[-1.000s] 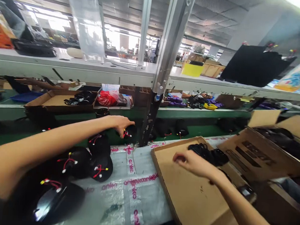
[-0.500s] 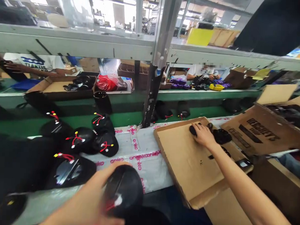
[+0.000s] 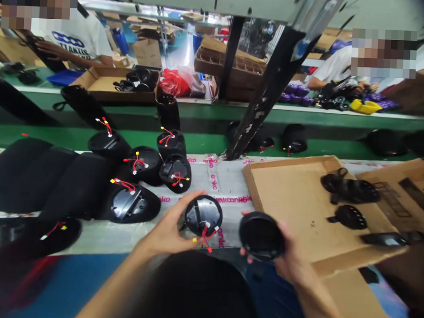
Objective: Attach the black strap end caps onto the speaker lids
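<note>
My left hand (image 3: 166, 229) grips a round black housing (image 3: 203, 217) with a silvery inner face and red and yellow wires hanging from it. My right hand (image 3: 288, 256) holds a round black ring-shaped cover (image 3: 261, 236) just to the right of it. The two parts sit side by side, a small gap apart, above the table's near edge. Several more black wired housings (image 3: 141, 164) lie on the plastic-covered table (image 3: 228, 181) to the left.
A flat cardboard tray (image 3: 294, 200) at right holds a few black covers (image 3: 349, 189). A green conveyor (image 3: 205, 142) carries more black parts behind. A slanted metal post (image 3: 267, 93) stands at centre. Two other people work across the line, at the far left and far right.
My left hand brought the wired housing in toward my body. My right hand left the cardboard tray with a black cover and came beside it. The view has tilted downward.
</note>
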Tool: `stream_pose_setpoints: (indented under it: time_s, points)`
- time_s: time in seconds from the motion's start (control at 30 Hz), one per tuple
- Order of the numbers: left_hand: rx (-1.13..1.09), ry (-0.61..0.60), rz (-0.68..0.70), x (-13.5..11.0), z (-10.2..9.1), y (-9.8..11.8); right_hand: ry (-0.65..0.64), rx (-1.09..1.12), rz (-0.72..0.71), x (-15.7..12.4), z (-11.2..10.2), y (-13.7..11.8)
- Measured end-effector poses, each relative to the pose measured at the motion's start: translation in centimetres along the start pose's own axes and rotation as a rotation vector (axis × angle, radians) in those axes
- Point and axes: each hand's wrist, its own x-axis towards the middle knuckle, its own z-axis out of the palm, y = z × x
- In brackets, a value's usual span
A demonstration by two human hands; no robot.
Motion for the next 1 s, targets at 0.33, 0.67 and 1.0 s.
stream_pose_setpoints:
  time_s: [0.33,0.67,1.0]
  points:
    - [-0.026,-0.083,-0.025,-0.9,-0.7,-0.3,0.377,-0.329,-0.148,6.9,5.4,2.5]
    - [-0.221,-0.023,-0.044,-2.1,2.1,-2.4,0.126,0.058,-0.530,2.5,13.1,2.4]
    - [-0.226,0.572,-0.109,-2.5,8.5,-1.8,0.492,0.213,-0.409,3.7,18.7,1.0]
